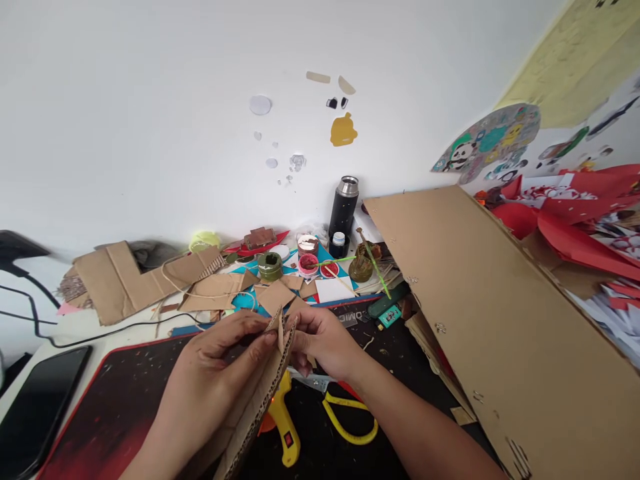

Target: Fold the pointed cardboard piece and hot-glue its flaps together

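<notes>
A piece of corrugated cardboard (pixel 261 395) is held on edge between my hands, its fluted edge facing up. My left hand (pixel 215 373) pinches its far end, thumb and fingers closed on it. My right hand (pixel 323 337) grips the same end from the other side, fingertips near a folded flap at the tip. Beneath the hands lie a yellow glue gun (pixel 285 427), partly covered by the cardboard, and scissors (pixel 350 420) with yellow handles, their blades partly hidden by my right hand.
A large cardboard panel (pixel 490 300) leans along the right side. Paint pots (pixel 308 265), cardboard scraps (pixel 220 293) and a black thermos (pixel 343 210) stand along the wall. On the left lie a phone (pixel 45 400) and a cable (pixel 120 335). A teal box (pixel 389 316) sits beyond my right hand.
</notes>
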Tool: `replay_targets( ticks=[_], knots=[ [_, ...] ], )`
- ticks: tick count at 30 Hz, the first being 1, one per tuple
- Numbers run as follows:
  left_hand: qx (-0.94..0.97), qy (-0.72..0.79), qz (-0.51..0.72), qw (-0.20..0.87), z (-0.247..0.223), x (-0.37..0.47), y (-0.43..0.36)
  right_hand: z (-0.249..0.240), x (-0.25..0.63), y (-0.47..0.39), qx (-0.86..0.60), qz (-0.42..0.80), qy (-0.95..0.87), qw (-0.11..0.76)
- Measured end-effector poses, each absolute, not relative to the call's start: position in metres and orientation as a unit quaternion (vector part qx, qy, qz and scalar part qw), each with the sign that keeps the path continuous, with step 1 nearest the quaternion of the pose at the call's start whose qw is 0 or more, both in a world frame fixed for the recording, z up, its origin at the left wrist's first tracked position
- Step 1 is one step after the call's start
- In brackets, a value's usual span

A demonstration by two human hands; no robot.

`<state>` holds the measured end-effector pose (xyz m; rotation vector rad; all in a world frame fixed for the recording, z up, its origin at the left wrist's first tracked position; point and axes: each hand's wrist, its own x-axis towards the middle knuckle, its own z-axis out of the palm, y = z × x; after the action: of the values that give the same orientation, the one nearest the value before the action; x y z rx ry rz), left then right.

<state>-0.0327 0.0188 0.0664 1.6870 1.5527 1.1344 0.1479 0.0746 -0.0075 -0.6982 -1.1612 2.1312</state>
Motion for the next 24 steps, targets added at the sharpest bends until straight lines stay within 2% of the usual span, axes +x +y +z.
replay_targets(
  ticks=[9, 24],
  knots=[
    [0.604, 0.584, 0.394, 0.372, 0.063, -0.035, 0.023, -0.011, 0.148, 0.075, -0.256, 0.815, -0.416, 0.312],
    [0.583, 0.590, 0.401, 0.390, 0.059, -0.035, 0.026, -0.025, 0.145, 0.074, -0.241, 0.826, -0.400, 0.314]
  ],
)
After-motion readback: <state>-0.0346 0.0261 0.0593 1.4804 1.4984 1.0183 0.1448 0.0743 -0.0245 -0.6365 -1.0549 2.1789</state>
